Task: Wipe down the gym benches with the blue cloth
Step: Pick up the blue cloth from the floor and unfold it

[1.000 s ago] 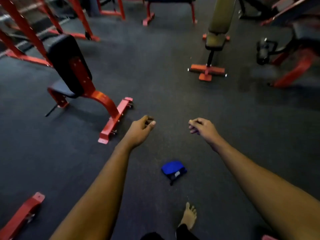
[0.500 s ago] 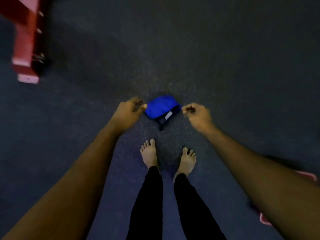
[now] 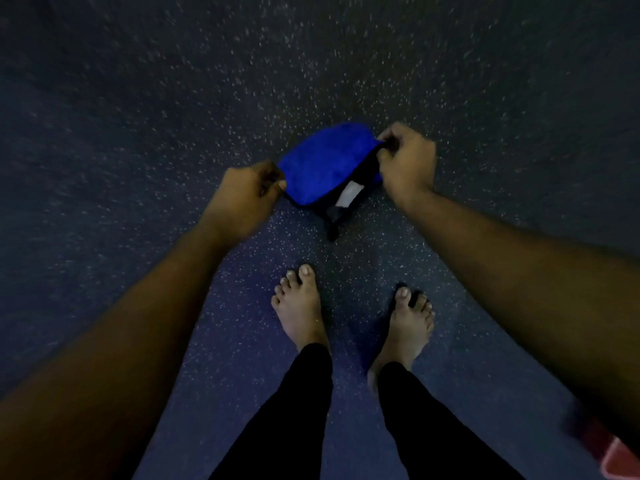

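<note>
A second ago your hands hung empty over the floor and the benches were in view; half a second ago they flanked the blue cloth without holding it. Now you have it — your left hand is pinched shut on the cloth's left edge, your right hand closed on its upper right corner. The cloth sits folded on the speckled floor, just ahead of your bare feet, a white tag and dark trim showing below it. So pickup looks begun, wiping not yet. No benches appear beside the cloth now. No container is visible either — nothing to report there.
</note>
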`<state>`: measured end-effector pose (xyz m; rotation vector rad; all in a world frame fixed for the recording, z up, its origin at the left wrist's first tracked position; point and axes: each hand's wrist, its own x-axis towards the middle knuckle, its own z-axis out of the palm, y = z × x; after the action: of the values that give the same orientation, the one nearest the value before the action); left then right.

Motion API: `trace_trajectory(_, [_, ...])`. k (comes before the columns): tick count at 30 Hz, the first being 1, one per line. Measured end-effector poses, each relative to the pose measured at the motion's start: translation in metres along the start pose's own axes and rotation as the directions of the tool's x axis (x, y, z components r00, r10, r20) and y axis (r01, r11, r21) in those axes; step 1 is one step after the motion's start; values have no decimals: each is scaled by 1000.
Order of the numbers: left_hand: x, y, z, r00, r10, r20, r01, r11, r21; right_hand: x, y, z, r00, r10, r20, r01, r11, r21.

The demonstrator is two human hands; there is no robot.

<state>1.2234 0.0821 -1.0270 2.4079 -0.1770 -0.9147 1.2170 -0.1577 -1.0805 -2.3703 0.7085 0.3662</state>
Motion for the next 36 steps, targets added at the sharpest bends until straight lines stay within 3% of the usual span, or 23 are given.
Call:
trace_trajectory(4, [-32,53,-67,996,8,-90,-14,998,-58,-33,-70,-70,992,-118,38,110,979,170])
trace_trajectory(9, [-89,148,-170,982,82,-168,-104,987,-124,-76,-169,-191,976,-210,53,190,948,257])
trace_trajectory(15, [-168,280,-290,939,189,-286,-242,957,-162,-120,-286,-362,938,-342,-60,346,901,262])
trace_trajectory(24, [-290,449,-456,806,284,-518,-372,926,-70,-205,-428,-591,790,-560,-250,613,730,302])
trace_trajectory(29, [-349,518,-522,763,304,-570,-308,947,93,-256,-481,-683,674,-684,-278,738,632,236])
trace_trajectory(36, [-405,570,-580,650,328,-686,-247,944,218,-307,-510,-754,570,-740,-357,786,618,-26])
